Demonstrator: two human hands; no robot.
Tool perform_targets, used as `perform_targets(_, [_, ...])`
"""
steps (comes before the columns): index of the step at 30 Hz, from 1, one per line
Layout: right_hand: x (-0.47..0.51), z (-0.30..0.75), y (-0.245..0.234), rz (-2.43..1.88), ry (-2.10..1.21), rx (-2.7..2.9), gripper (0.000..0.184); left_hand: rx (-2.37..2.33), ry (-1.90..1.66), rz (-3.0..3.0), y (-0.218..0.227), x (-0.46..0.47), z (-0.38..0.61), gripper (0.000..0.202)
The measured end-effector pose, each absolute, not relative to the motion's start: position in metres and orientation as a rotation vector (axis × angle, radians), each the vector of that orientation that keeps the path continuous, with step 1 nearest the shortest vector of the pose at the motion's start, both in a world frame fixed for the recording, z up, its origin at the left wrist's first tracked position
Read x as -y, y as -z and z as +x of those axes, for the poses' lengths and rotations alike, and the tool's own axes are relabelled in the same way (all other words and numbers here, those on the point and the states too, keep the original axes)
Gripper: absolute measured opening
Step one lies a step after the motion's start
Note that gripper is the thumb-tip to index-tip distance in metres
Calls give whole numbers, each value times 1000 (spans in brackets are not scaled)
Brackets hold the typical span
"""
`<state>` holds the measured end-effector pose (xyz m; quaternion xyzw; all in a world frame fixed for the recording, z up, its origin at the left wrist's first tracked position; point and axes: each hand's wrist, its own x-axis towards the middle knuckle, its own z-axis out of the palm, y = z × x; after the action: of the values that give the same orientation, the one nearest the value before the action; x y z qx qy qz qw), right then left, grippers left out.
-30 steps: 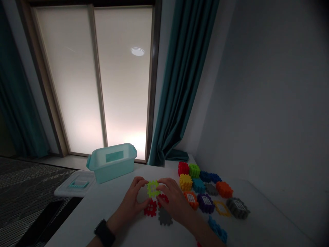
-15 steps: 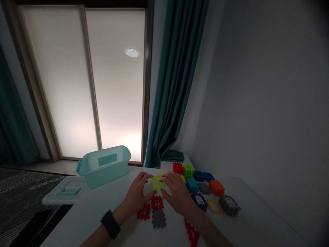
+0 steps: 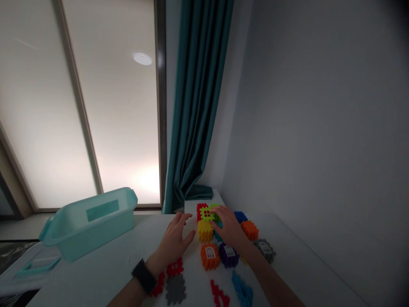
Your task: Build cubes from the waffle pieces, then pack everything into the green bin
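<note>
My right hand (image 3: 229, 227) grips a yellow-green notched tile with a window cut-out (image 3: 206, 214) by its right edge, above the far blocks. My left hand (image 3: 175, 239), with a dark watch on its wrist, is open over the table, thumb and fingers apart, left of a yellow stack of tiles (image 3: 205, 231). Below the left hand lie a red window tile (image 3: 175, 267) and a grey notched tile (image 3: 175, 290). Nearer me than the yellow stack are an orange stack (image 3: 210, 257) and a purple stack (image 3: 228, 256). A green block behind the right hand is partly hidden.
A teal plastic bin (image 3: 96, 228) stands at the left, with a pale lid (image 3: 35, 273) beside it. Orange tiles (image 3: 250, 230) and a grey stack (image 3: 265, 250) lie on the right. Red (image 3: 219, 293) and blue pieces (image 3: 242, 290) lie near the front. A wall borders the right.
My left hand has let go of the yellow-green tile and opened. My right hand has carried it toward the far blocks on the right. The view has turned right.
</note>
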<state>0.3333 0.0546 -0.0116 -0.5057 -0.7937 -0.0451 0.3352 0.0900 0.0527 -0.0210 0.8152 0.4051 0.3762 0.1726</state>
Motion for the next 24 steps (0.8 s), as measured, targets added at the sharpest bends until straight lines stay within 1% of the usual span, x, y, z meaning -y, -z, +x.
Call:
perform_targets(6, [-91, 369, 18, -1507, 5, 1966, 21, -1179, -941, 2315, 25, -59, 94, 38])
perform_targets(13, [-117, 386, 23, -1558, -32, 1947, 18, -1180, -910, 2331, 33, -64, 93, 37])
perform_targets(24, [-124, 395, 40, -1568, -130, 1913, 30, -1154, -878, 2394, 37, -62, 93, 36])
